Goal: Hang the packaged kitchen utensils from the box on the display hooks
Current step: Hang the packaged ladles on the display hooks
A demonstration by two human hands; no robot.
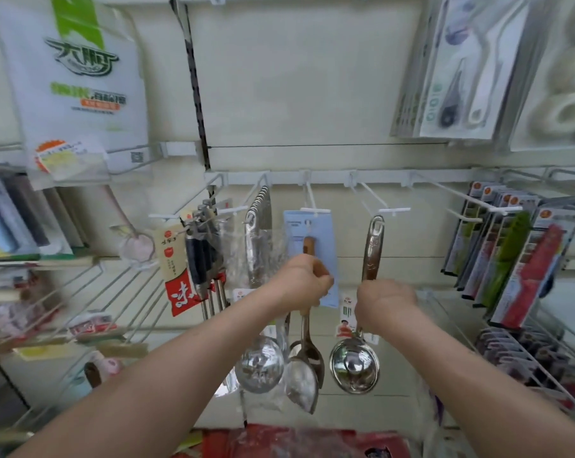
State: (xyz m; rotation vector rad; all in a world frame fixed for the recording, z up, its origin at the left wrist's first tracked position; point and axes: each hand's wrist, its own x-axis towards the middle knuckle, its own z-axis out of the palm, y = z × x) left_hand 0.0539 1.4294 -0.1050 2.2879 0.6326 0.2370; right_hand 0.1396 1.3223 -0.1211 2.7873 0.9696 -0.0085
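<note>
Nearest, along the bottom edge, lies blurred red packaging. Above it both bare forearms reach up to the display. The left hand is clenched round the wooden handle of a packaged spoon, whose blue card hangs from a white hook. The right hand is clenched round the lower handle of a steel ladle. The ladle's bowl hangs below the wrist with a paper tag beside it. The eye at the top of its handle sits at the tip of the next hook; whether it is threaded on cannot be told. Crowding the left hand's side, a steel skimmer and other spoon bowls hang touching the held spoon. Their clear-wrapped handles are packed on the neighbouring hook just beside the blue card. Further left hang dark-handled utensils with a red-and-cream tag, then wire racks holding blurred goods. To the right, well apart from the ladle, rows of carded packs fill longer hooks. All the hooks spring from a white rail on the pale back panel. Higher up are a white board pack with green lettering, carded knives and pale rolls.
</note>
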